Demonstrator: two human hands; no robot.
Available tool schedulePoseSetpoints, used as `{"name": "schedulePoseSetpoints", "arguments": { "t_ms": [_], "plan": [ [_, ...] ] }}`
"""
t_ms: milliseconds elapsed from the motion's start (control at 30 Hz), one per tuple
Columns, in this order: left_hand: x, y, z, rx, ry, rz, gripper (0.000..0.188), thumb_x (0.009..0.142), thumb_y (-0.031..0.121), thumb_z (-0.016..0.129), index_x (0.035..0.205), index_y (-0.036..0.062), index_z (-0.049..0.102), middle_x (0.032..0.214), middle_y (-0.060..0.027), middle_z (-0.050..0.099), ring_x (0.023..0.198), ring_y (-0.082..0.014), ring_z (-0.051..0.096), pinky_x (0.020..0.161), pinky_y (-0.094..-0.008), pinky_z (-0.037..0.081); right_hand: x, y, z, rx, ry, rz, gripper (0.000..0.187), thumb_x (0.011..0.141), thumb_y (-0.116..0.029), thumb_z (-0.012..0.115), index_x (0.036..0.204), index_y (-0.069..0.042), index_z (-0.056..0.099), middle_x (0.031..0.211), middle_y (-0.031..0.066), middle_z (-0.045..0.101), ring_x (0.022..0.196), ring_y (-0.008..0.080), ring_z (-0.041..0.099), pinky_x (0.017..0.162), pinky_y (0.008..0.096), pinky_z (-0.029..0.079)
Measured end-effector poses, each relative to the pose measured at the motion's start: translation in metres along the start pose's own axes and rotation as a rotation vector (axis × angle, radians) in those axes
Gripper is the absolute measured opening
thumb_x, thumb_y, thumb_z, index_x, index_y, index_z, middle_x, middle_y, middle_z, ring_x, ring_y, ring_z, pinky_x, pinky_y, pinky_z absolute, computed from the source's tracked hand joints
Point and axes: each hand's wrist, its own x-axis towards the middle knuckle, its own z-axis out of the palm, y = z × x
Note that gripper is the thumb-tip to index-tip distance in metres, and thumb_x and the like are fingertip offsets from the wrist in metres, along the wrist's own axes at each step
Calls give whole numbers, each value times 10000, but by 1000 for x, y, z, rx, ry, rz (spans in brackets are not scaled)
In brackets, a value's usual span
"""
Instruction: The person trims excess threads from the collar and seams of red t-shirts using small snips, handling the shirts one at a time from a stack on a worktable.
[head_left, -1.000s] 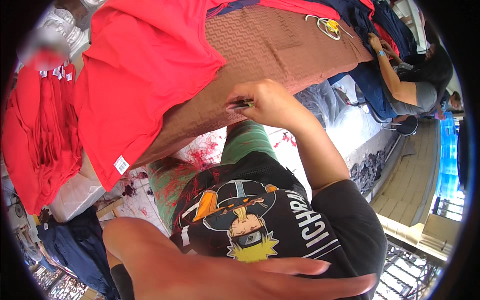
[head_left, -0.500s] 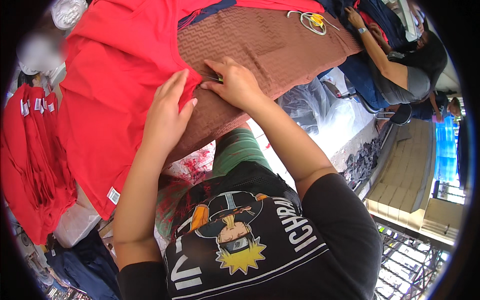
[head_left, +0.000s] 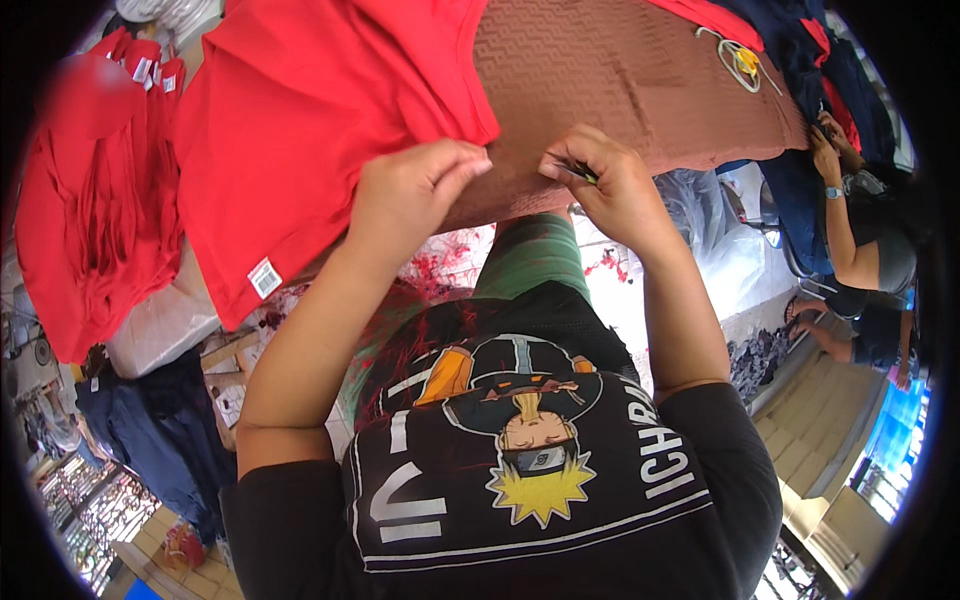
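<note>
I see the red shirt (head_left: 330,130) draped over the brown table (head_left: 580,90), just beyond my left hand (head_left: 408,192), its fingertips pinched; I can't tell on what. My right hand (head_left: 612,187), right of the shirt, grips a small dark tool (head_left: 580,171).

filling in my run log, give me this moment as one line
left hand: pinched, near red garment | right hand: holding small dark tool | red garment: partly on brown cloth, tagged corner hanging
</note>
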Motion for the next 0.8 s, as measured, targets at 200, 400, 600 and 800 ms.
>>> {"name": "schedulePoseSetpoints", "arguments": {
  "t_ms": [200,400,600,800],
  "plan": [
    [-43,18,-16,85,-481,393,173,812,242,708,772,75,684,830,-28,676,804,-224,612,766,-360,460,-3,-8,-18,-88,-433,190,176,775,-123,709,917,-31,660,849,140,617,814,338,611,704,381,478],
    [-20,14,-12,60,-128,230,181,840,120,633,1007,49,642,1003,-75,655,946,-250,607,852,-371,468,16,12,5,-155,10,0,330,785,-214,737,1082,-84,679,871,125,614,816,301,619,716,367,484],
    [24,-14,15,487,9,262,397,787,-14,594,1176,69,586,1189,-83,604,1111,-286,553,925,-375,453,31,14,37,-167,132,79,319,803,-191,717,1116,-135,685,895,116,613,844,329,612,744,374,485],
    [51,-22,13,175,15,77,450,781,-54,595,1199,112,597,1008,-85,673,1002,-223,622,861,-332,496,37,17,30,20,137,112,263,818,-193,715,1052,-74,700,910,122,650,825,295,628,729,371,489]
  ]
}}
